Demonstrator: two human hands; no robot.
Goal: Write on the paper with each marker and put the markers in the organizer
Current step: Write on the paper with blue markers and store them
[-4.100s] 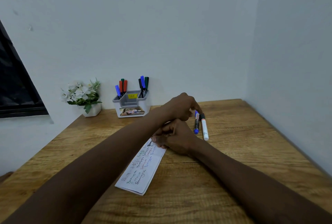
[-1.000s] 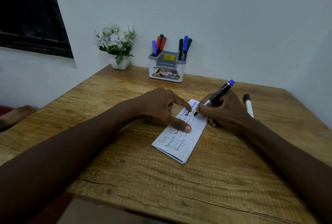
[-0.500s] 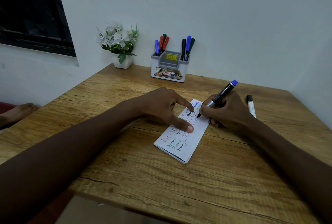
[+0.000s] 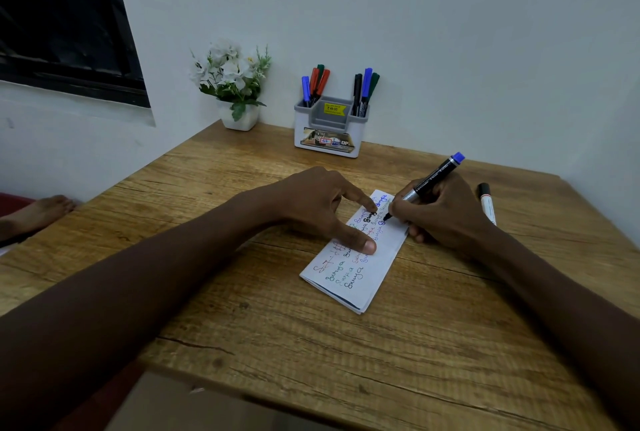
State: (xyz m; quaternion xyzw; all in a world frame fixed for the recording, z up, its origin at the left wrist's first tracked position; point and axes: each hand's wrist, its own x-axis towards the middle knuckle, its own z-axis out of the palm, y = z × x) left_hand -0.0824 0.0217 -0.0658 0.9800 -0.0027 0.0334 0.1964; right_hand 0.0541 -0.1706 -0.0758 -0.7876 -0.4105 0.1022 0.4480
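Head view, looking down over both forearms at the table (image 4: 415, 344), and the pen is on the page. The paper (image 4: 363, 278), a folded white strip, lies mid-table and runs from seven o'clock up to one o'clock. It is lined with words in red, green, blue and black.

The left hand (image 4: 318, 209) comes in from nine o'clock and pins the sheet. Index finger and thumb are stretched wide apart with both tips pressed on the paper; the other fingers are hidden behind the hand.

The right hand (image 4: 446, 219) sits at the paper's two o'clock corner, fingers clamped round the marker (image 4: 433, 178). The marker has a black barrel, and its blue end points up toward one o'clock. Its tip touches the paper near the far end, beside bold blue lettering.

At three o'clock of that hand, just beside it, a spare marker (image 4: 487, 204) lies flat on the wood. It has a white barrel and a black cap, and the wrist hides its near end.

Up at twelve o'clock, against the wall, stands the organizer (image 4: 329, 129), white with a grey inset and a yellow sticker. Its left compartment holds four stored markers (image 4: 313, 84): one blue, two red, one green. The right compartment holds three more: black, blue and green.

A plant (image 4: 232, 77) with white flowers stands at eleven o'clock, near the organizer. A dark window (image 4: 62, 22) fills ten o'clock, and a bare foot (image 4: 38, 212) shows at nine o'clock, past the table's edge.
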